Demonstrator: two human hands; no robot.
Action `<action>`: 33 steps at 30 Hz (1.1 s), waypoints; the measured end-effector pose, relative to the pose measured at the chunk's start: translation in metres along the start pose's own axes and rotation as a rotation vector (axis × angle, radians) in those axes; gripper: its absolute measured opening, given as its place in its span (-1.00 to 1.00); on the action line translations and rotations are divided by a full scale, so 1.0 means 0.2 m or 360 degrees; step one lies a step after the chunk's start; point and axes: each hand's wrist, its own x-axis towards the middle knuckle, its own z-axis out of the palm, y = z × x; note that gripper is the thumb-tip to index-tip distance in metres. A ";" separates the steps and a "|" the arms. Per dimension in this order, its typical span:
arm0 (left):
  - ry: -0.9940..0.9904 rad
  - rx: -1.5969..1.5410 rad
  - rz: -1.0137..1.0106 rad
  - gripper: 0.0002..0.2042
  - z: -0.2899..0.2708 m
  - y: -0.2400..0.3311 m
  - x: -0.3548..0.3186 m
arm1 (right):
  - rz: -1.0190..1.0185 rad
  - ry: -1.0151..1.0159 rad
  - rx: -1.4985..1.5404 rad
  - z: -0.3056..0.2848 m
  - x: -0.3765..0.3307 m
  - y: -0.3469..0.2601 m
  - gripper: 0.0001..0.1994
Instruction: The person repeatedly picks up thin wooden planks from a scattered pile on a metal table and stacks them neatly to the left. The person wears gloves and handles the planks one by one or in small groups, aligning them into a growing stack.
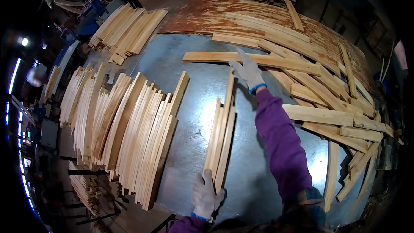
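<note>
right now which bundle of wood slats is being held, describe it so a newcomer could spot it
On the grey metal table, look between the wide row of stacked slats on the left and the loose scattered boards on the right. The small held bundle of slats lies alone there, gripped at its near end by the gloved left hand while the right hand touches its far end.
</note>
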 end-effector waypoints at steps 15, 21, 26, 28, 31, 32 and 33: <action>-0.0272 -0.1371 -0.0361 -0.12 -0.03 -0.38 0.02 | 0.0759 -0.0482 0.1109 0.15 -1.27 0.11 -0.60; -0.0609 -0.2624 -0.0228 -0.34 0.08 -0.64 0.17 | 0.0597 -0.0935 0.1100 0.38 -1.84 -0.39 -0.48; -0.0074 -0.0279 -0.0293 -0.67 -0.08 -0.72 0.29 | 0.0726 -0.0963 0.1168 0.58 -1.71 -0.50 -0.70; 0.0221 -0.0443 0.0006 -0.67 -0.05 -0.76 0.32 | 0.0817 -0.1059 0.1272 0.67 -1.66 -0.44 -0.66; -0.0121 -0.0868 -0.0335 -0.67 -0.05 -0.82 0.35 | 0.0716 -0.0894 0.0942 0.77 -1.64 -0.36 -0.54; -0.0169 -0.1163 -0.0354 -0.67 -0.03 -0.87 0.35 | 0.0717 -0.0934 0.0873 0.78 -1.63 -0.36 -0.51; -0.0210 -0.1459 -0.0370 -0.67 -0.02 -0.92 0.33 | 0.0755 -0.1003 0.0963 0.79 -1.63 -0.37 -0.52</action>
